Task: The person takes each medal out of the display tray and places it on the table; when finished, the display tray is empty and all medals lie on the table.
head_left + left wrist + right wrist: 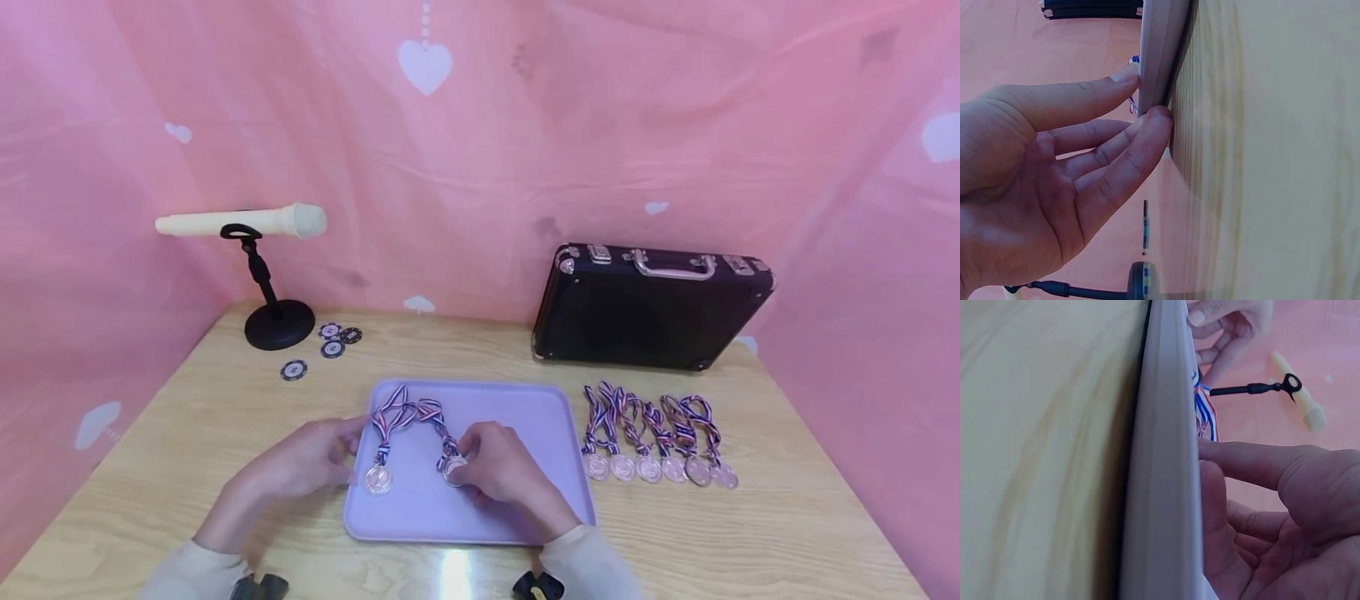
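Observation:
A lavender tray (517,408) lies on the table with two medals on striped ribbons in it. At its left edge my left hand (318,457) holds the rim, thumb and fingertips meeting the tray wall (1157,56) in the left wrist view. One medal (378,479) lies near that side, its ribbon stretched toward the back. My right hand (498,467) pinches the second medal (452,468), partly covering it, near the tray's middle. In the right wrist view, the tray wall hides the medal, while its striped ribbon (1207,412) shows past the fingertips.
Several more ribboned medals (648,468) lie in a row right of the tray. Behind them stands a black case (645,321) with a metal handle. A white microphone (247,222) on a black stand (279,325) is at the back left, near several poker chips (294,370).

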Demonstrator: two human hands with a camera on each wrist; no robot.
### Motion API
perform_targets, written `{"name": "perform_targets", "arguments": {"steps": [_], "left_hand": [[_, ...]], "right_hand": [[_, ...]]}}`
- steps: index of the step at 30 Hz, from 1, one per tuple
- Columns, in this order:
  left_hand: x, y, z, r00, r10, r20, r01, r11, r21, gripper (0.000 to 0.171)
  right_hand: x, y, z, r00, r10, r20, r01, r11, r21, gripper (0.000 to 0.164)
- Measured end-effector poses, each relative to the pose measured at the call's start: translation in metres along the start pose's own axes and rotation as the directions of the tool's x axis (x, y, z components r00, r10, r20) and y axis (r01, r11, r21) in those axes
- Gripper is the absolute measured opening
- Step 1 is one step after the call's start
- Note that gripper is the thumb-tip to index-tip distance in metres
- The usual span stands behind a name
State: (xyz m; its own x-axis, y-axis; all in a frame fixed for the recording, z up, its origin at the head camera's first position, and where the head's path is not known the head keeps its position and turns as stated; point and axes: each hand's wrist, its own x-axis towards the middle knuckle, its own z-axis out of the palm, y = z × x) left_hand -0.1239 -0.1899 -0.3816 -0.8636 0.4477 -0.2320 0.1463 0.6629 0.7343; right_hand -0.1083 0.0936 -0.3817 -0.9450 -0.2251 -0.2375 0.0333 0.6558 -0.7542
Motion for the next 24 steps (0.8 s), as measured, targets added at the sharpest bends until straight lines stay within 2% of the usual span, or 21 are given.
{"name": "perform_targets", "arguments": {"steps": [4, 9, 15, 20, 24], "left_hand": [[0.001, 0.0, 0.0, 1.0, 0.013, 0.004, -0.013, 1.0, -0.009, 0.083], [0.001, 0.0, 0.001, 1.0, -0.003, 0.006, 0.003, 1.0, -0.021, 0.083], [0.001, -0.002, 0.002, 1.0, -0.026, 0.005, 0.026, 1.0, -0.004, 0.082], [0.002, -0.002, 0.002, 1.0, 0.02, 0.0, -0.02, 1.0, -0.002, 0.082], [0.002, -0.002, 0.001, 1.0, 0.026, -0.011, -0.026, 1.0, 0.006, 0.082]], "right_hand": [[-0.001, 0.01, -0.007, 0.999, 0.021, 0.034, -0.025, 0.995, 0.093, 0.014], [-0.001, 0.022, -0.015, 0.998, 0.017, 0.065, -0.031, 0.974, 0.225, 0.008], [-0.001, 0.028, -0.024, 0.997, 0.015, 0.072, -0.036, 0.95, 0.31, 0.025], [-0.003, 0.032, -0.036, 1.0, 0.003, 0.029, -0.014, 0.935, 0.353, 0.033], [-0.003, 0.034, -0.046, 1.0, -0.001, 0.019, -0.006, 0.923, 0.386, 0.039]]}}
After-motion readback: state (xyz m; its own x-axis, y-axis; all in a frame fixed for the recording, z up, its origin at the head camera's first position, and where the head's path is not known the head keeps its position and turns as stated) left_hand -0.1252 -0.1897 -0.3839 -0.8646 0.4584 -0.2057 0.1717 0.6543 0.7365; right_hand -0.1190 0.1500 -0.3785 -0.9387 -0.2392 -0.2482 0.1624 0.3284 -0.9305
